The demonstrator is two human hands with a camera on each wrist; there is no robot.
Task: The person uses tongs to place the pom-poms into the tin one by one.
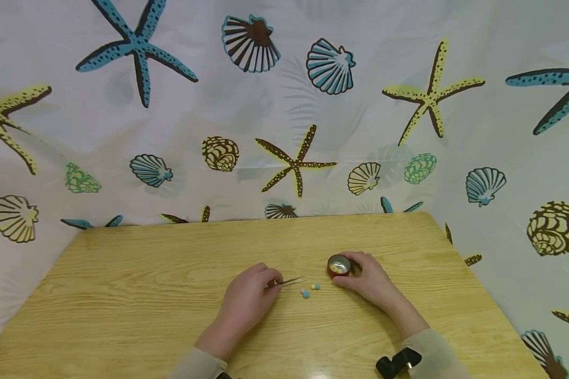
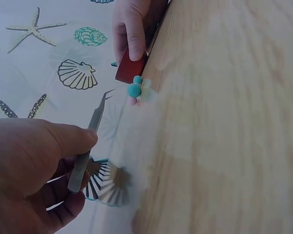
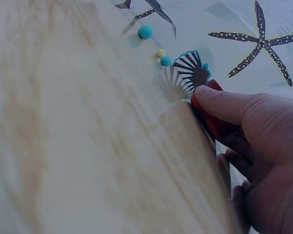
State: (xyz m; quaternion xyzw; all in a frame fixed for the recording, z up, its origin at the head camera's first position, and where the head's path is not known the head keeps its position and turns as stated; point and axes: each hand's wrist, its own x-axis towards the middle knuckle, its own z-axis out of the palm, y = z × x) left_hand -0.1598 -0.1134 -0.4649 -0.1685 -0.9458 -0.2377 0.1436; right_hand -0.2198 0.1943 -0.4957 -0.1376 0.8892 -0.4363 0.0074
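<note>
The left hand (image 1: 251, 295) pinches the tweezers (image 1: 291, 282) between thumb and fingers; their tips stand a little apart with nothing between them, short of the small balls on the table (image 1: 170, 295); the right hand (image 1: 367, 279) grips the red tin (image 1: 330, 272) by its side, thumb and fingers round the wall, mouth upward, some pale bits inside; whether its base is flat on the wood I cannot tell; between tweezers and tin lie a pink ball (image 1: 302, 290) beside a blue ball (image 1: 305, 294), and a yellow ball (image 1: 313, 287) beside a second blue ball (image 1: 317, 287); the likeliest trouble, I judge, is rolling, since round things on smooth wood would skid off if the fine tips met one off its middle; neighbours sit so close that a clumsy approach could knock the other away; squeezing too hard might shoot a ball out of the tips, too softly might drop it short of the rim; and if the right hand tipped the tin, its contents could spill
</note>
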